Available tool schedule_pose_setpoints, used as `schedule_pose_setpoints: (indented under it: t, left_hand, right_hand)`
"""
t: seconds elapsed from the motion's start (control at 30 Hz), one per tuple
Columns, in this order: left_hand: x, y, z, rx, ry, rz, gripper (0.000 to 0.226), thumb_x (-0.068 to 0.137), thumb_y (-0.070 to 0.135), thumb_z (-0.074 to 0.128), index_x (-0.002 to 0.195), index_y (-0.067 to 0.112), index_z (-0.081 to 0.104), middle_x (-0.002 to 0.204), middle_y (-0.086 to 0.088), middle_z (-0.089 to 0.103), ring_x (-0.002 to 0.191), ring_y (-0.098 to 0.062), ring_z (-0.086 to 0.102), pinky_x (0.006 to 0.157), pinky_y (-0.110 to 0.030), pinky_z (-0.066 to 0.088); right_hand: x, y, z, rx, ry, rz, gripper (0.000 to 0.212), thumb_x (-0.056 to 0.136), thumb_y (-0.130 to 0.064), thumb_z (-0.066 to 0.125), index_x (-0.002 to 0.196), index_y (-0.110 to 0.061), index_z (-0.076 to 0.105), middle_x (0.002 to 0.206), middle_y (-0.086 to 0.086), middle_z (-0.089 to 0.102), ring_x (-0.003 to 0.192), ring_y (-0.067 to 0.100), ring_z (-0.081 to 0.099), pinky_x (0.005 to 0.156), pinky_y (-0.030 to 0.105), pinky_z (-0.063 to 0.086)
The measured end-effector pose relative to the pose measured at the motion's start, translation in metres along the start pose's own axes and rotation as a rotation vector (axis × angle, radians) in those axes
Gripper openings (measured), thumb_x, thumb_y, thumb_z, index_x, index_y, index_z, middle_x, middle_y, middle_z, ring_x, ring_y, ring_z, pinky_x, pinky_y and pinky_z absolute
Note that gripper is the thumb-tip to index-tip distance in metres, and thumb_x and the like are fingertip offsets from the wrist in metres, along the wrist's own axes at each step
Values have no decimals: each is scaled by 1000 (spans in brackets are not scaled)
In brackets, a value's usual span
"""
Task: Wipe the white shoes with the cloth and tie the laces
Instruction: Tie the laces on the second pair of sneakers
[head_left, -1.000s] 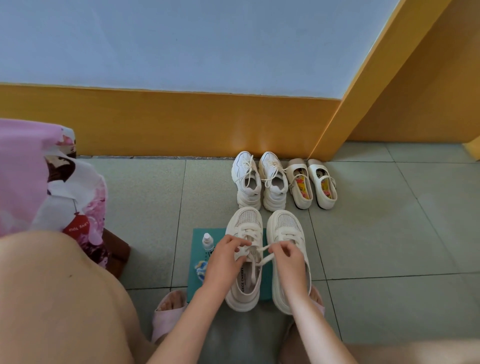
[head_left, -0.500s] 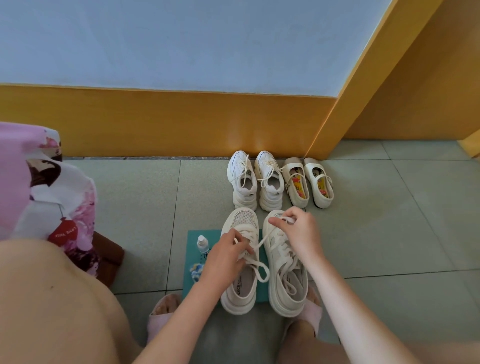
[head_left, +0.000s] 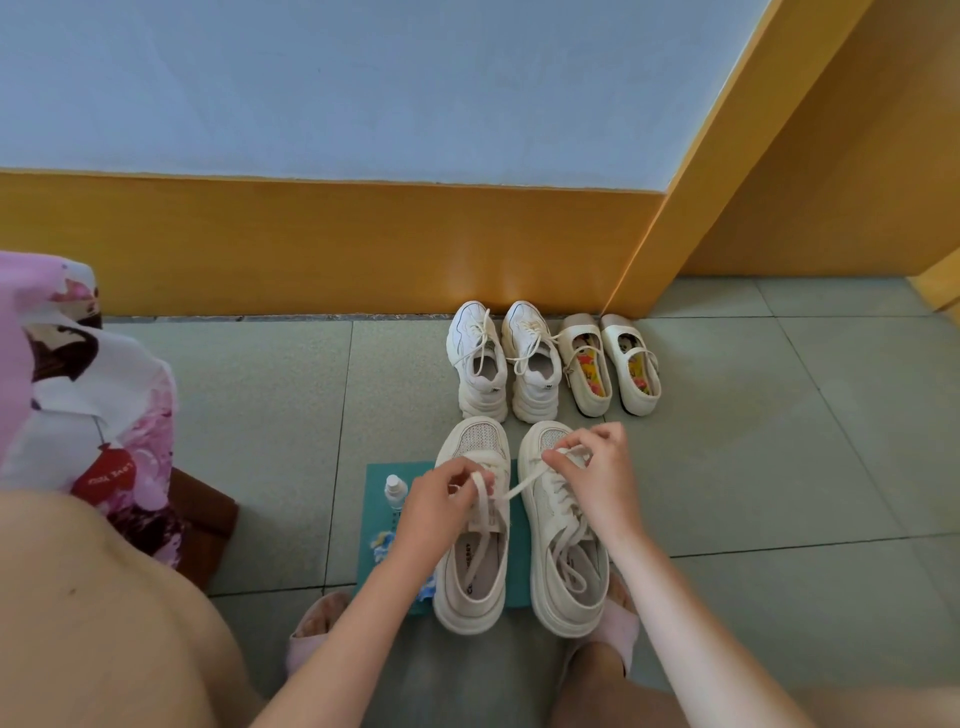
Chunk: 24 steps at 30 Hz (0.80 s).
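1. Far left: one pink flowered fabric (head_left: 78, 410) is draped over one brown object (head_left: 205, 512). What that object is cannot be told.
2. One teal cloth (head_left: 375, 500) lies flat on the tiled floor (head_left: 779, 467). One small clear bottle (head_left: 396, 488) with a white cap stands upright on its left part.
3. The left hand (head_left: 434, 512) is over the tongue of the left shoe (head_left: 474, 582). Its fingers are curled and pinch a loop of the lace (head_left: 519, 487).
4. There are two cream thick-soled shoes in the near row, side by side with toes toward the wall. The left shoe rests on the cloth. The right shoe (head_left: 569, 587) stands just beside it, partly over the cloth's right edge.
5. The one lace in hand runs taut from the left shoe, across the gap, up to the right hand (head_left: 597, 480).
6. The right hand is above the toe end of the right shoe. Thumb and forefinger pinch the lace end, and the other fingers are bent.
7. Two pink slippers (head_left: 311, 631) are on the person's feet, one at each side behind the near shoes' heels.
8. The back row stands against the yellow skirting: two white sneakers (head_left: 478, 364) with loose laces, then two cream strap shoes (head_left: 631, 371) just to their right. Shoes on the floor, slippers excluded: six.
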<state>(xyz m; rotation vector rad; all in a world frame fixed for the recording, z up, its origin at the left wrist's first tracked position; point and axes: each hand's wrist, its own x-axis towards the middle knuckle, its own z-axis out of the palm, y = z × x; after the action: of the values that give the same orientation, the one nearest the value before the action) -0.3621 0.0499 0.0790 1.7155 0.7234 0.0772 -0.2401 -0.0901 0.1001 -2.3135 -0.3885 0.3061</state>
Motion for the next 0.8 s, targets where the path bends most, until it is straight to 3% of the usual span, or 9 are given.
schedule_pose_setpoints:
  t: [0.1,0.2,0.33,0.37,0.47,0.6,0.67,0.8]
  left_hand:
    - [13,24,-8,37,-107,-102,21,90,19,53,78,21,70,72,3,70,69,-10,67,73,-27,50]
    - [33,55,-12,205,-125,-114,21,86,20,54,73,12,67,66,-1,61,62,-15,53,68,-30,48]
    - [61,92,-17,25,-65,-269,18,91,17,53,77,11,62,73,-3,61,64,-13,57,80,-34,54]
    - [67,94,-16,74,-59,-270,17,92,19,52,81,10,62,80,-5,64,66,-14,56,79,-34,53]
    - [64,88,-13,268,-131,-296,35,91,33,55,112,6,60,111,-7,64,83,-16,55,68,-27,44]
    - [47,53,-10,273,-137,-399,57,93,35,53,139,5,38,141,-11,44,125,-25,46,96,-32,38]
    - [38,34,-9,219,-83,-420,61,89,40,58,137,7,40,138,-10,46,125,-24,46,96,-32,38]
    - [13,12,-4,227,-80,-448,46,78,42,71,107,11,52,103,0,55,97,-16,54,78,-25,39]
  right_hand:
    - [-1,-2,3,3,15,24,13,81,-30,73,84,-19,66,90,-3,49,74,6,50,59,21,38]
    - [-4,-2,9,16,-26,69,12,85,-33,67,83,-21,65,66,-5,58,62,14,56,56,29,43]
    - [-5,-3,14,283,-60,148,4,87,-18,65,84,-18,68,76,0,67,72,14,63,65,32,52]
    - [-6,-5,15,343,-64,171,6,87,-14,65,83,-18,68,80,0,68,78,14,64,67,31,54]
    - [-6,-8,16,486,-40,224,12,85,-7,65,85,-19,66,87,3,68,86,18,66,72,28,56]
    - [-7,-15,14,621,-33,220,14,86,-7,65,99,-13,64,91,3,68,73,5,67,64,16,53]
    - [-5,-18,14,652,-50,214,17,86,-10,66,103,-15,64,91,2,69,74,6,67,62,15,53]
    - [2,-23,16,688,-97,203,21,85,-10,68,106,-13,65,91,5,71,78,11,69,63,15,52]
